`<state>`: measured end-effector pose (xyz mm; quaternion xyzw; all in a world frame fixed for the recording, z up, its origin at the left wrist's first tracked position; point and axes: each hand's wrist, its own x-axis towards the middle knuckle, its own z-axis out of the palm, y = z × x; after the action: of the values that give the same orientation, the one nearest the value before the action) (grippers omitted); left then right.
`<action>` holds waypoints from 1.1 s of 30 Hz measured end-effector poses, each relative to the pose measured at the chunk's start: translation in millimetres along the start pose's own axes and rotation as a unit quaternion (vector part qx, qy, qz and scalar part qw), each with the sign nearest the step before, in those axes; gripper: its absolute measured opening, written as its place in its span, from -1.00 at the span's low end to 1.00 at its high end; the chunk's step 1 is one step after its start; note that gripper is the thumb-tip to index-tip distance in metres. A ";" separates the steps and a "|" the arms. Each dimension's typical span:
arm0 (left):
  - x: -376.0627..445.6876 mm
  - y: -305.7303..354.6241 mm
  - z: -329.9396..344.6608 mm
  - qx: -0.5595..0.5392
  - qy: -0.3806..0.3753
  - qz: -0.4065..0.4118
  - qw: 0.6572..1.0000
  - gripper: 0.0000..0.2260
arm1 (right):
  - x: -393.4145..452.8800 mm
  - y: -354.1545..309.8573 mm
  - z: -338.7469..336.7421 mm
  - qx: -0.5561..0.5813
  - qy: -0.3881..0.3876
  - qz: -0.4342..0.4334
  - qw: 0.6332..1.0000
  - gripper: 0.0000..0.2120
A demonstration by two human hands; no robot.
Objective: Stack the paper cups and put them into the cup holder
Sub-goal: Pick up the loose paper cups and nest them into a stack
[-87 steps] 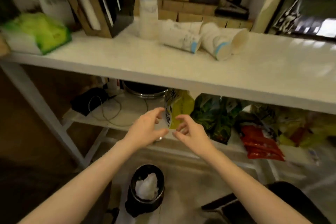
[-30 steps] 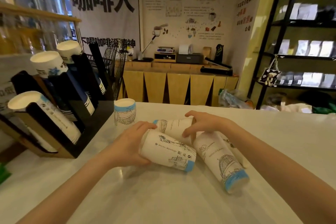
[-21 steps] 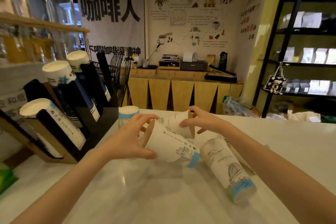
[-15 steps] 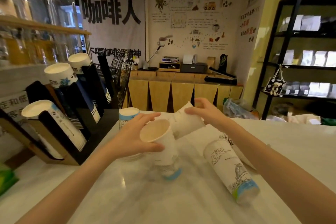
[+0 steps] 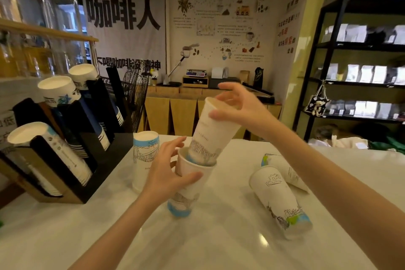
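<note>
While your left hand (image 5: 168, 173) gripped the lower cup (image 5: 188, 184) above the counter (image 5: 219, 237), your right hand (image 5: 236, 107) pinched the upper cup (image 5: 212, 129) by its rim, base just inside. Nesting was underway; next you probably needed to straighten it and push down.

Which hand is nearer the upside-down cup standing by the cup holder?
Left. The left hand grips a cup just right of the upside-down cup, almost beside it. The right hand is higher and farther right, holding the cup being nested.
</note>
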<state>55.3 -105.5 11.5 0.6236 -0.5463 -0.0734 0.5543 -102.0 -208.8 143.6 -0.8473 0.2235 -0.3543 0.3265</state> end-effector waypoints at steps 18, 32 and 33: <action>-18.2 11.3 7.4 0.091 0.085 0.000 0.992 -0.13 | -8.6 39.3 70.9 -0.043 -0.169 0.061 0.983 -0.21; 14.8 70.6 148.1 0.187 -0.263 0.209 0.923 -0.36 | -3.9 256.9 -116.7 -0.344 0.046 0.234 0.908 -0.43; 21.0 69.0 161.2 0.169 -0.280 0.149 0.933 -0.37 | -5.2 266.4 -121.3 -0.355 0.039 0.233 0.905 -0.38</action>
<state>-90.3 -205.5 15.1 0.5736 -0.7704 -0.0677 0.2699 -235.2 -436.6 16.6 -0.8161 0.5384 -0.1985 0.0686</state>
